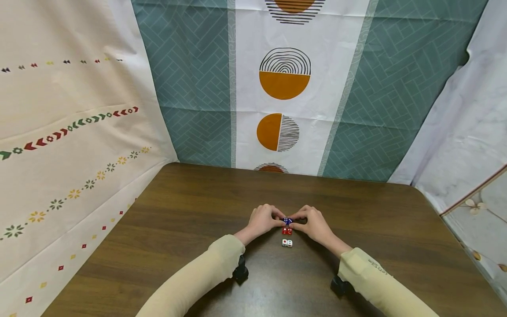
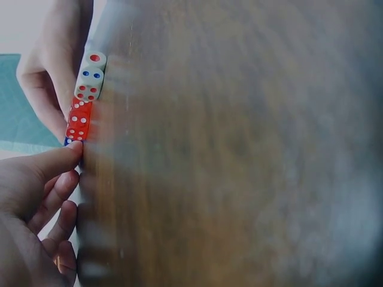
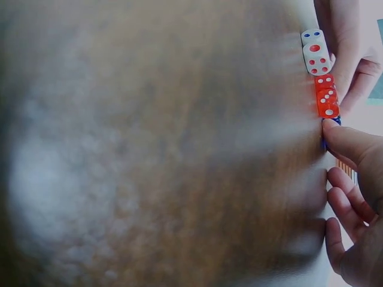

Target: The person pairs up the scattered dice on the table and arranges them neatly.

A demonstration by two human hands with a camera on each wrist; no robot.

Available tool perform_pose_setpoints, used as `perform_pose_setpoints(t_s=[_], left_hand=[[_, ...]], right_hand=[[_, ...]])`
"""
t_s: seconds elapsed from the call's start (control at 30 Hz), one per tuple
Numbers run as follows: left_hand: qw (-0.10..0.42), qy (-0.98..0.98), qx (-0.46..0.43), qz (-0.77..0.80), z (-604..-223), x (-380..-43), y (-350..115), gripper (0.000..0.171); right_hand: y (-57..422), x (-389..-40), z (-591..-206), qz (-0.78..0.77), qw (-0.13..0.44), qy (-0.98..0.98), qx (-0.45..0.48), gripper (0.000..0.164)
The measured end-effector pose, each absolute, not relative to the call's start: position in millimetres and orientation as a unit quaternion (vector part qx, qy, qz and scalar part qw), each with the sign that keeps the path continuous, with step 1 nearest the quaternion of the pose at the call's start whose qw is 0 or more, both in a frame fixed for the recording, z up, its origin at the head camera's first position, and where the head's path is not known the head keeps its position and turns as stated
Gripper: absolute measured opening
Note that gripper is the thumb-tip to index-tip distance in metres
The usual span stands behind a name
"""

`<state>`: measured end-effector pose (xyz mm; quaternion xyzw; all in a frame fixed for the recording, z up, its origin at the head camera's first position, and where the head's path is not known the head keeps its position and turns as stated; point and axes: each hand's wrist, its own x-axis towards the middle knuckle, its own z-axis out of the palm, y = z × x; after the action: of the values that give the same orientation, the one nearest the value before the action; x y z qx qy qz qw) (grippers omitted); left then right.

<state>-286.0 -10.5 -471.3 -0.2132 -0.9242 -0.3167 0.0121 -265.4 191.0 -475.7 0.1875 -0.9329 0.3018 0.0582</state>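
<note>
At the middle of the wooden table, a pair of blue dice (image 1: 287, 221) sits side by side between the two hands. My left hand (image 1: 261, 221) pinches the left blue die between thumb and fingers, and my right hand (image 1: 314, 223) pinches the right one the same way. Just nearer to me are two red dice (image 1: 287, 231) set together, and nearer still two white dice (image 1: 287, 243) with red and blue pips. In the wrist views the thumbs cover most of the blue dice; a sliver of blue (image 3: 336, 120) shows beside the right thumb.
The brown wooden table (image 1: 190, 207) ends at a patterned curtain (image 1: 194, 88) behind and cloth hangings (image 1: 71, 132) at the left and right. Black wrist straps (image 1: 240, 270) sit by the pale sleeves (image 1: 198, 277).
</note>
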Motion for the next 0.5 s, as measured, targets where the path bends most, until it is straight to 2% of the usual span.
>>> perform_pose_setpoints(t_s=[0.5], left_hand=[[0.018, -0.925, -0.216, -0.313, -472.0, -285.2, -9.8, 0.013]], right_hand=[[190.5, -263.9, -474.9, 0.304, 0.066, -0.932, 0.187, 0.019]])
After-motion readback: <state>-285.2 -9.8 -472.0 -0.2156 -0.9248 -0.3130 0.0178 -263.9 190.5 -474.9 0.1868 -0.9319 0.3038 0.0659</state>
